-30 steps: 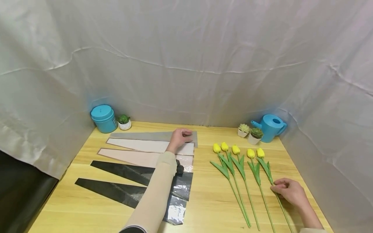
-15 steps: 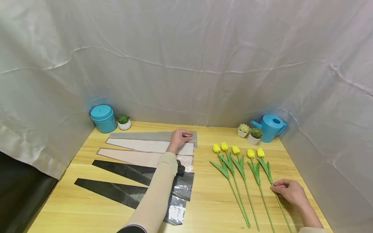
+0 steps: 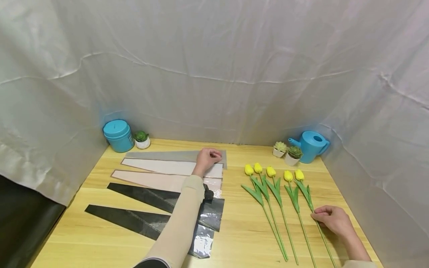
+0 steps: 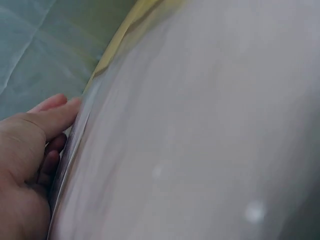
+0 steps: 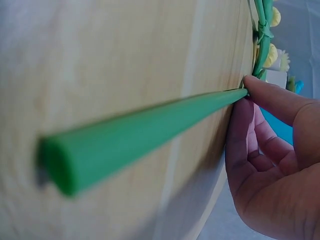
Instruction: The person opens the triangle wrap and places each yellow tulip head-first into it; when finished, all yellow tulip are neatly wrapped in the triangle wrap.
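Near the back of the table, my left hand rests with loosely bent fingers at the wide end of a grey flower sleeve. In the left wrist view its fingertips touch the sheet's edge; the sleeve lies flat. A white sleeve and a pale pink one lie under or beside that arm. Over on the right, my right hand pinches the green stem of the rightmost yellow tulip between thumb and index finger, its stem end pointing towards the camera in the right wrist view.
Two black sleeves with glossy ends lie in front, partly covered by the left forearm. Several other tulips lie side by side. Behind stand a blue canister, small potted succulents and a blue watering can. Grey cloth surrounds the table.
The upper black sleeve has slid slightly to the right under the left forearm. Both hands have stayed almost still, the right one keeping its pinch on the tulip stem.
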`<state>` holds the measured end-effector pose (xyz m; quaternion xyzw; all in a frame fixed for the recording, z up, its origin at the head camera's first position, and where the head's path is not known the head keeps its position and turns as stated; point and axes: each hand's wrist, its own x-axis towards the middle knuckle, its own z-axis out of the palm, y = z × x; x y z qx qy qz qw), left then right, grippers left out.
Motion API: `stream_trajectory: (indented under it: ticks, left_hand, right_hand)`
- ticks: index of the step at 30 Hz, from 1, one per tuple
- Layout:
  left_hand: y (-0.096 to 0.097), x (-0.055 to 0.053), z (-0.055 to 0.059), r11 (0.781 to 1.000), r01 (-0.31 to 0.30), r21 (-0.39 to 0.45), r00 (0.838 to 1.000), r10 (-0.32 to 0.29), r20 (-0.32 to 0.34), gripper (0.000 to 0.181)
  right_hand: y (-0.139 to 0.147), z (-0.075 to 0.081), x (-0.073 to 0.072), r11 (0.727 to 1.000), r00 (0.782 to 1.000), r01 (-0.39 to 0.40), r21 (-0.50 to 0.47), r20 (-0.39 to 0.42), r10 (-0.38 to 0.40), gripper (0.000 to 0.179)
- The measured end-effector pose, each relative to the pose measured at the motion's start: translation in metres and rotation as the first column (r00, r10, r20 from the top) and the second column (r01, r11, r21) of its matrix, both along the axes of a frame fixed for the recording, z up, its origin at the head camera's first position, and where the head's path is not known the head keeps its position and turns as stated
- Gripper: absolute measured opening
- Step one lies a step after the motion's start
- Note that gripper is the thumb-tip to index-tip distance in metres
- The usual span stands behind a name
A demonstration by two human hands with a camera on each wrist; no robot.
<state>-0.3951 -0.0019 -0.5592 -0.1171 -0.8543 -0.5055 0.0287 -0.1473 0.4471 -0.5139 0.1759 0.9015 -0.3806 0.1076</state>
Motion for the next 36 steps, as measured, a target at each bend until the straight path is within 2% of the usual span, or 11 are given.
stream_trajectory:
  ticks: [3,6,18,27,32,36]
  left_hand:
    - [0.000,0.000,-0.002,1.000,-0.001,0.005,0.999,0.001,0.034,0.030]
    - [0.001,0.000,-0.004,1.000,-0.005,-0.004,1.000,0.005,0.030,0.034]
    - [0.002,0.001,-0.002,1.000,-0.031,0.002,0.999,0.031,-0.008,0.019]
    - [0.005,-0.002,-0.007,0.998,-0.060,-0.001,0.998,0.060,0.006,0.011]
    - [0.006,-0.002,-0.004,0.998,-0.040,-0.039,0.999,0.041,0.010,0.019]
    - [0.008,-0.003,0.005,0.996,0.024,-0.086,0.999,-0.026,-0.022,0.028]
  right_hand:
    - [0.000,0.000,0.000,1.000,1.000,0.000,-0.001,0.004,0.000,0.036]
    - [-0.001,0.001,-0.001,1.000,1.000,0.003,-0.002,0.004,-0.003,0.036]
    - [-0.001,0.000,0.001,1.000,1.000,-0.002,0.013,-0.009,0.002,0.037]
    - [-0.002,0.002,0.001,1.000,1.000,-0.002,0.012,-0.007,0.002,0.035]
    - [-0.002,0.002,0.001,1.000,1.000,-0.003,0.009,-0.006,0.004,0.036]
    - [-0.001,0.002,0.001,1.000,1.000,-0.007,0.015,-0.006,0.007,0.036]
